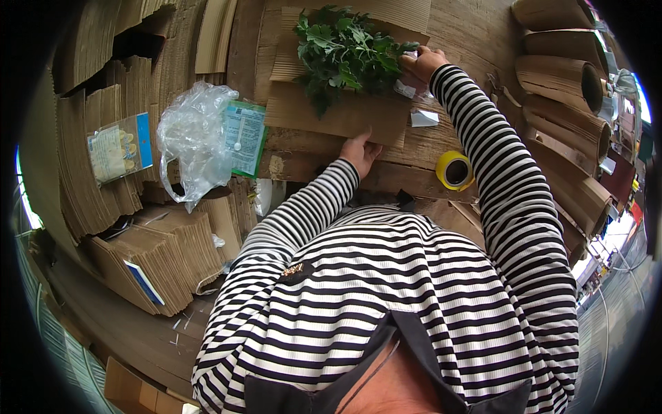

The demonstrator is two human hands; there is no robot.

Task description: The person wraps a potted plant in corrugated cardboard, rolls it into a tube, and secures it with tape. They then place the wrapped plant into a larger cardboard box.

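A bunch of leafy green cuttings (346,52) lies on sheets of corrugated cardboard (331,111) on the wooden table. At the near edge of the front sheet is my left hand (362,152), its thumb on top and its fingers partly under the edge. My right hand (424,62) is at the right end of the bunch, fingers bent around its stem end, where some clear plastic shows. What exactly those fingers grip is partly hidden. A piece of white paper (424,118) lies below my right hand, and a roll of yellow tape (454,171) rests near the table's front edge.
To the left are a crumpled clear plastic bag (194,139), a green printed packet (246,137) and stacks of flat cardboard (150,253). A small plastic packet (120,149) lies on one stack. Rolled cardboard tubes (558,83) line the right side.
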